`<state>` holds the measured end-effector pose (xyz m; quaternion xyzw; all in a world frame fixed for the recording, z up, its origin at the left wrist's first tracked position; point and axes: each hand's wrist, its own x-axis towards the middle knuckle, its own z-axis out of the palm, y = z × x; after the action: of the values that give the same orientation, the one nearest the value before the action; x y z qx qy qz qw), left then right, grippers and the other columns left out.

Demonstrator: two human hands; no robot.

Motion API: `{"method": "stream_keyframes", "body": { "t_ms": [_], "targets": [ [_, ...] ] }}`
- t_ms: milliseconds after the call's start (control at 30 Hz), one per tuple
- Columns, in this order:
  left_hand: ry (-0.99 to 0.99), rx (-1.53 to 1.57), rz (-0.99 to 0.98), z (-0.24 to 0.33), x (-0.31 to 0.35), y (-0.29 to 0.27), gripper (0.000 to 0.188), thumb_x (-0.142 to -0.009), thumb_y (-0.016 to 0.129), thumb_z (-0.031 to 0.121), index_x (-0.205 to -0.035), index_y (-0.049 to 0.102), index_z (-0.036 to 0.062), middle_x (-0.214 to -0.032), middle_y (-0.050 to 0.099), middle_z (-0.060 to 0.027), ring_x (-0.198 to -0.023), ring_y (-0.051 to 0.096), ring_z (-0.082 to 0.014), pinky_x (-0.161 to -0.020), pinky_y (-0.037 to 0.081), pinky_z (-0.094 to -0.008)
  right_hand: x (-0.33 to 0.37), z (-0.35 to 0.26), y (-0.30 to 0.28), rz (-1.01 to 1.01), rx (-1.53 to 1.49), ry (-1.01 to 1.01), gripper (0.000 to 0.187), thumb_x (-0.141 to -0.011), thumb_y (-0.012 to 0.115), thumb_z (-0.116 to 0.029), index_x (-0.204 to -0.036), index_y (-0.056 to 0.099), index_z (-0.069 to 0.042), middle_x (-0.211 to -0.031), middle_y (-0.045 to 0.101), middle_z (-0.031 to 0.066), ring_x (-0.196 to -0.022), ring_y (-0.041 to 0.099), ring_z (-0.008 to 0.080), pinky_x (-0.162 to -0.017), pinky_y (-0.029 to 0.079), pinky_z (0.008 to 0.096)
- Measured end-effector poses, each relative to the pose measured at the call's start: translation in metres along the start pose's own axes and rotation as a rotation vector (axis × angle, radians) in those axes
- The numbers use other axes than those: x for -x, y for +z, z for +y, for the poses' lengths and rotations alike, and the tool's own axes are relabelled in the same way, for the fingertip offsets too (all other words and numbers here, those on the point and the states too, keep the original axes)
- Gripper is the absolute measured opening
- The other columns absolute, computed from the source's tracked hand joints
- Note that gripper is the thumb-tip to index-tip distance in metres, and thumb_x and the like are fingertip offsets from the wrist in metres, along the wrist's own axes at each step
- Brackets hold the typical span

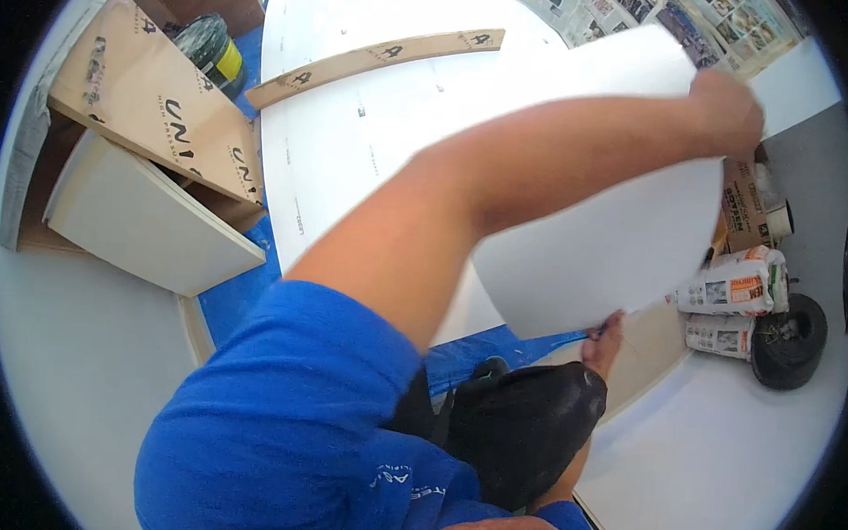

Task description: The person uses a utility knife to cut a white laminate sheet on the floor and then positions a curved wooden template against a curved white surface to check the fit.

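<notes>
Hands: left hand (pixel 725 112), arm outstretched, grips white panel (pixel 611 244) top edge; right hand (pixel 604 339) grips its lower edge.

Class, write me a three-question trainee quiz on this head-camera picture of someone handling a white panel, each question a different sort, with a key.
1. True or false: the left hand grips the white panel at its upper edge.
2. Where is the right hand? A at the panel's lower edge; B on the black tyre; C on the cardboard strip.
3. What colour is the person's sleeve?

Key: 1 true; 2 A; 3 blue.
</notes>
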<state>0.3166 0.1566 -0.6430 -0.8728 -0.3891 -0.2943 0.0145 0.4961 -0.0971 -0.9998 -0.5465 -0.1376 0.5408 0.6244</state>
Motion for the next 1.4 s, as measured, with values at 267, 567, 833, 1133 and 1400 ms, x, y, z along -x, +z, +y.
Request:
{"method": "stream_keyframes", "body": {
  "t_ms": [267, 567, 833, 1133, 1400],
  "targets": [
    [-0.182, 0.123, -0.429, -0.042, 0.132, 0.163, 0.016, -0.078, 0.056, 0.009, -0.082, 0.071, 0.0063, -0.091, 0.069, -0.0184, -0.091, 0.067, -0.0349, -0.078, 0.054, -0.0459, 0.002, 0.113, -0.177, 0.383, 0.833, 0.576, 0.064, -0.090, 0.063, -0.055, -0.114, 0.060, 0.004, -0.099, 0.067, 0.0138, -0.080, 0.061, 0.0270, -0.072, 0.049, 0.0442],
    [-0.894, 0.147, -0.253, -0.205, 0.357, 0.211, 0.023, -0.085, 0.056, 0.020, -0.086, 0.068, 0.0006, -0.087, 0.067, -0.0243, -0.085, 0.065, -0.0405, -0.078, 0.051, -0.0469, -0.067, 0.135, -0.117, 0.292, 1.185, 0.302, 0.066, -0.088, 0.064, -0.056, -0.105, 0.062, 0.008, -0.091, 0.068, 0.0172, -0.080, 0.063, 0.0273, -0.073, 0.049, 0.0443],
    [-1.127, 0.217, -0.246, -0.248, 0.401, 0.187, 0.022, -0.079, 0.061, 0.018, -0.086, 0.071, -0.0001, -0.074, 0.069, -0.0128, -0.070, 0.065, -0.0214, -0.066, 0.050, -0.0365, -0.095, 0.178, -0.078, 0.345, 1.321, 0.123, 0.069, -0.085, 0.067, -0.054, -0.088, 0.064, 0.014, -0.091, 0.068, 0.0282, -0.087, 0.064, 0.0427, -0.079, 0.048, 0.0494],
    [-1.283, 0.556, -0.346, -0.227, 0.413, 0.177, 0.022, -0.087, 0.061, 0.020, -0.093, 0.068, 0.0008, -0.077, 0.067, -0.0066, -0.056, 0.049, -0.0100, -0.048, 0.036, -0.0248, -0.090, 0.143, -0.031, 0.377, 1.437, 0.309, 0.061, -0.078, 0.070, -0.058, -0.095, 0.071, 0.000, -0.098, 0.070, 0.0214, -0.094, 0.068, 0.0374, -0.077, 0.054, 0.0467],
    [-1.205, 0.466, -0.490, -0.214, 0.399, 0.198, 0.023, -0.087, 0.063, 0.021, -0.096, 0.068, 0.0010, -0.080, 0.067, -0.0066, -0.058, 0.053, -0.0101, -0.045, 0.037, -0.0234, -0.087, 0.130, -0.046, 0.241, 1.272, 0.390, 0.050, -0.082, 0.070, -0.050, -0.093, 0.073, -0.001, -0.092, 0.072, 0.0197, -0.092, 0.070, 0.0337, -0.079, 0.055, 0.0441]
  ]
}}
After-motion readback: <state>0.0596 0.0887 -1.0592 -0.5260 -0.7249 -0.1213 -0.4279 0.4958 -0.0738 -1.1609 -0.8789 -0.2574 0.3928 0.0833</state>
